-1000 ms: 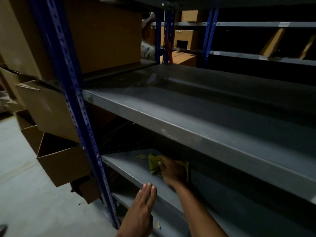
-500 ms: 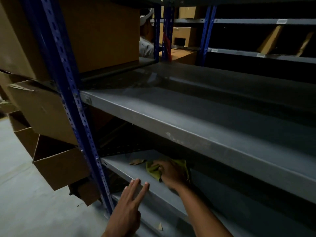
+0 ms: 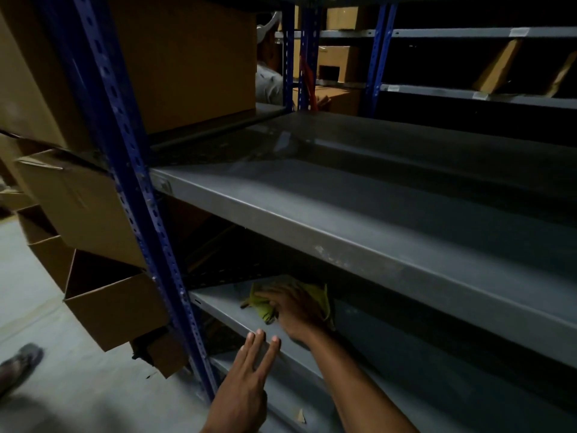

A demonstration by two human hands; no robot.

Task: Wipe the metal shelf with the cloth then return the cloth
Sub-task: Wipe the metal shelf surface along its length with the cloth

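Observation:
A yellow cloth (image 3: 260,303) lies bunched on the lower grey metal shelf (image 3: 223,309), near its left end. My right hand (image 3: 296,310) presses down on top of the cloth, fingers spread over it and pointing left; part of the cloth is hidden beneath the palm. My left hand (image 3: 246,385) holds nothing, its fingertips resting flat on the front lip of that same shelf, just in front of the right hand.
A wide grey upper shelf (image 3: 359,220) overhangs the lower one. A blue perforated upright (image 3: 146,245) stands at the left, with open cardboard boxes (image 3: 103,295) beyond it. A sandalled foot (image 3: 18,364) stands on the concrete floor. A person (image 3: 268,79) is behind the rack.
My right hand has slid the cloth a little to the left along the lower shelf. The left hand stays at the shelf's front lip, fingers now slightly parted.

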